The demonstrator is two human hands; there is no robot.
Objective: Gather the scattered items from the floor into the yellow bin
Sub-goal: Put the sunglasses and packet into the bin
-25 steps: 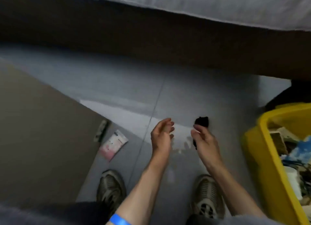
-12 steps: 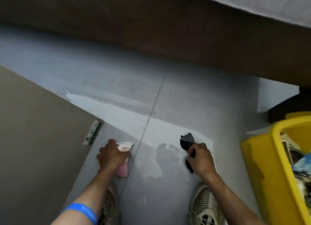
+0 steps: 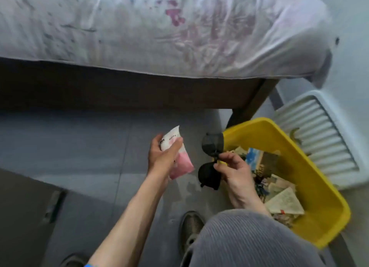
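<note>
Yellow bin (image 3: 311,186) is now in your reach, low and to the right of both grips, and that is the biggest change: half a second ago it sat at the frame's right edge while your hands were down on the floor (image 3: 79,146). You have risen and turned toward it, so the bed (image 3: 159,36) and the white ribbed panel (image 3: 323,138) behind the bin have come into view. The bin already holds papers and small clutter.

Your left hand (image 3: 161,158) has lifted the pink and white packet (image 3: 179,158) off the floor; fingers and thumb are wrapped around its upper half, and the pink end sticks out below the grip. It hangs clear of the floor, just left of the bin's near corner, not yet over the opening.

Your right hand (image 3: 233,170) pinches the dark sunglasses (image 3: 211,160) at the bridge between thumb and fingertips. One lens stands above the pinch, touching or overlapping the bin's rim in this view, the other hangs below it.

So, as I judge it, both pickups are done and only the drop remains: carry each item rightward over the rim and release. No other loose items show on the floor in view.
</note>
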